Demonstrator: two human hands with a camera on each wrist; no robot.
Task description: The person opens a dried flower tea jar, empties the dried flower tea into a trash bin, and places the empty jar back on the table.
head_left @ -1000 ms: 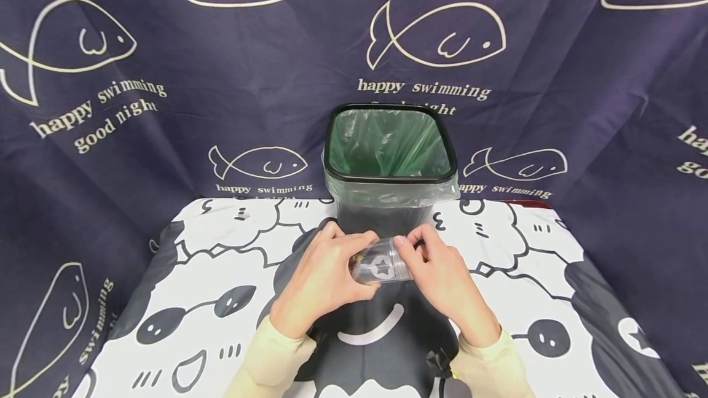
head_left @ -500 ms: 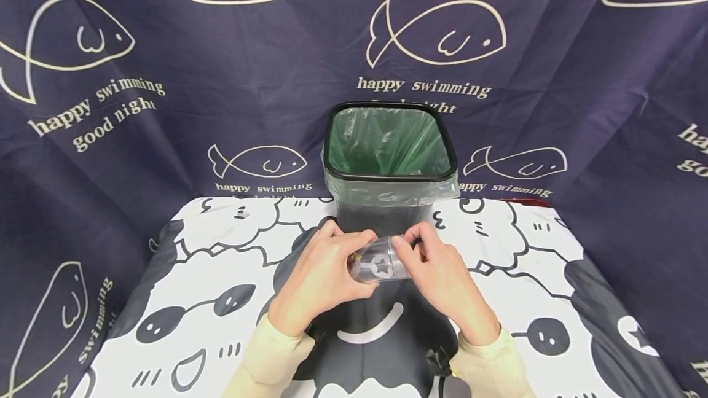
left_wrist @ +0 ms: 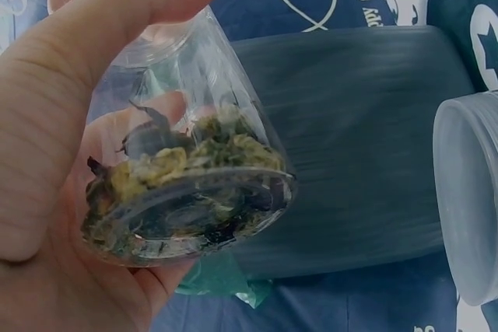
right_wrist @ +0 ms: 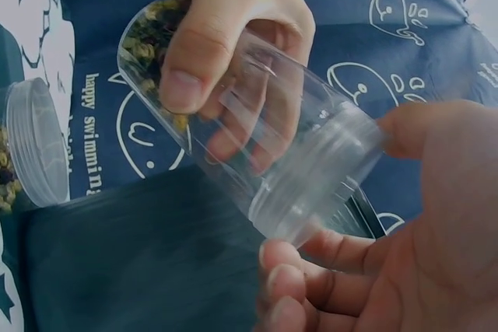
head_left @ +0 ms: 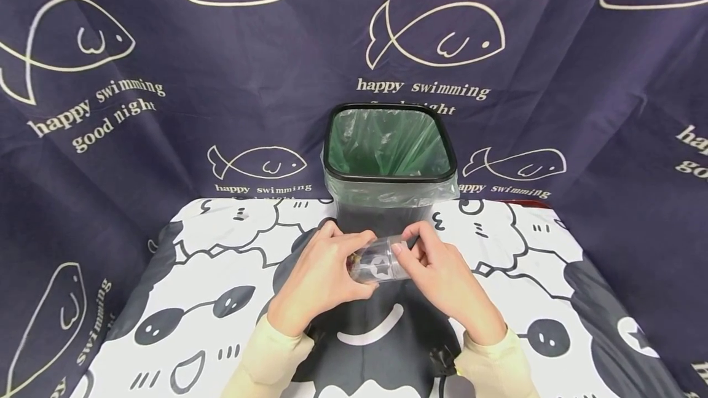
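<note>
A clear plastic jar (head_left: 372, 267) lies on its side in my hands, over the cloth in front of the bin. Dried yellow and dark flowers (left_wrist: 191, 161) gather at its base. My left hand (head_left: 326, 269) grips the jar's body, with the thumb on one side and the fingers round the other. On the right end sits a clear ridged lid (right_wrist: 315, 172). My right hand (head_left: 439, 269) pinches this lid between thumb and curled fingers, as the right wrist view shows too.
A bin (head_left: 381, 217) with a black rim and green liner (head_left: 387, 140) stands just beyond my hands. Another clear jar (right_wrist: 35, 145), with dried flowers in it, shows at the edge of the right wrist view. Dark fish-print fabric (head_left: 265, 78) hangs behind the patterned table cloth (head_left: 193, 287).
My right hand's wrist has turned slightly, and its thumb has slid a little way down the lid toward me. The left hand and the jar have stayed almost still.
</note>
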